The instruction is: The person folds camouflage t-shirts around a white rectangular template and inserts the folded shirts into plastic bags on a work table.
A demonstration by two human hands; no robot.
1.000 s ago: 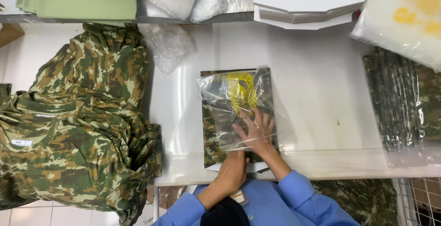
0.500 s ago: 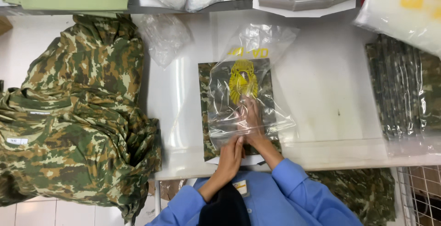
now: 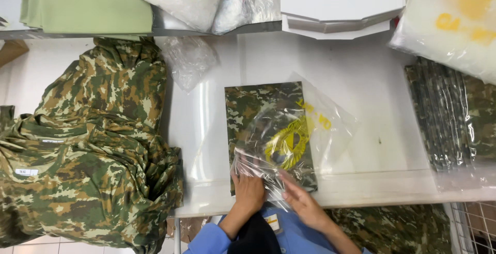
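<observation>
Both hands gripped near edge of clear plastic bag (image 3: 294, 140): left hand (image 3: 250, 192) pinched bag mouth, fingers closed on film; right hand (image 3: 300, 202) lay flatter, fingers half-curled on film beside it. Bag with yellow print lay crooked over folded camouflage shirt (image 3: 253, 104), on white table (image 3: 372, 104), near front edge. Loose pile of camouflage shirts (image 3: 88, 156) crowded left side. Stack of bagged shirts (image 3: 454, 114) sat right, well apart. Crumpled empty bag (image 3: 188, 63) lay behind. Green cloth (image 3: 82, 3) on shelf above.
</observation>
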